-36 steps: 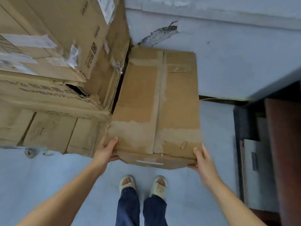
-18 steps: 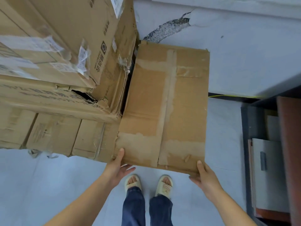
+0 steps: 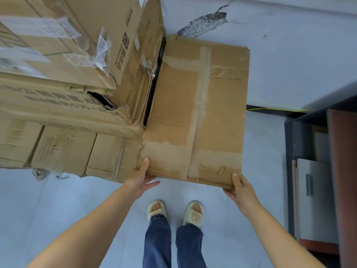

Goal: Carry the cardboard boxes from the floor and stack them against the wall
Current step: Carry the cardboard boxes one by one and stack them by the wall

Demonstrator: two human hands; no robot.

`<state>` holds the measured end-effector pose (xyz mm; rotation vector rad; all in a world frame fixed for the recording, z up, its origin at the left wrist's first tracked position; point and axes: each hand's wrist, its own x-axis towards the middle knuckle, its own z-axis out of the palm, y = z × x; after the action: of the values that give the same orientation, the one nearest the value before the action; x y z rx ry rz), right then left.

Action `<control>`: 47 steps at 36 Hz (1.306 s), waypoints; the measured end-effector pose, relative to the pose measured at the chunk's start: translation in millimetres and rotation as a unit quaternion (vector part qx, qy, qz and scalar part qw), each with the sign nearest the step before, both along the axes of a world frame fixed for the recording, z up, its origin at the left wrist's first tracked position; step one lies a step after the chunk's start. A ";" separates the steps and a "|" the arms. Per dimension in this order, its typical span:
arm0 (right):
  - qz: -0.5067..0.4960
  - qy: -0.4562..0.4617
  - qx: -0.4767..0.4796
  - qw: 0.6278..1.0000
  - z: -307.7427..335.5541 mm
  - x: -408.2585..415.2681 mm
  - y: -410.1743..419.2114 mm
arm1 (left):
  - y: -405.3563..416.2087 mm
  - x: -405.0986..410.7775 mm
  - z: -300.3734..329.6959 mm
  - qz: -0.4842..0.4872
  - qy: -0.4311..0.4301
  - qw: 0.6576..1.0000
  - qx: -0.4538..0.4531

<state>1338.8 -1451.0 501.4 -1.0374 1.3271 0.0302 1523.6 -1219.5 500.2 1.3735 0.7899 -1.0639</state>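
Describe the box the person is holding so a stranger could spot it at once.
Start at the tall stack of printed boxes on the left against the wall. Immediately right of it is the held box, with the left hand and right hand at its near corners. Unlike its neighbours, its top is plain, unprinted, with pale tape scars.

The cardboard box (image 3: 195,113) now sits closer against the stack of boxes (image 3: 77,89) than a second ago, its far edge seemingly nearer the wall (image 3: 289,55). The left hand (image 3: 140,176) and right hand (image 3: 241,187) grip higher on its near corners.
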 end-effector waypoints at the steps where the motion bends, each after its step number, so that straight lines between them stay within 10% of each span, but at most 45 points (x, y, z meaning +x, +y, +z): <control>1: 0.009 0.006 0.006 1.000 1.5 0.2 -1.6 | -0.9 0.4 2.5 -0.001 0.005 1.000 0.003; 7: 0.128 0.082 -0.018 0.988 23.5 -4.8 -12.3 | 3.0 -0.1 32.7 -0.086 -0.043 0.992 0.079; 14: 0.226 0.055 -0.124 0.965 120.8 -30.9 -16.9 | 32.7 -20.4 130.8 -0.351 -0.266 0.880 0.179; 25: 0.258 -0.172 -0.211 0.927 272.3 -94.0 52.6 | 67.2 -107.8 291.7 -0.271 -0.480 0.834 -0.014; 36: 0.118 -0.210 -0.236 0.942 287.4 -139.5 84.7 | 75.9 -159.2 298.6 -0.121 -0.505 0.854 -0.033; 47: -0.022 -0.223 -0.334 0.915 286.7 -140.4 127.6 | 63.0 -116.7 307.1 -0.208 -0.517 0.820 -0.131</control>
<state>1198.4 -1323.4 788.0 -1.4757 0.9415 -0.7020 1407.0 -1156.5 807.3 1.6283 -0.4662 -0.5341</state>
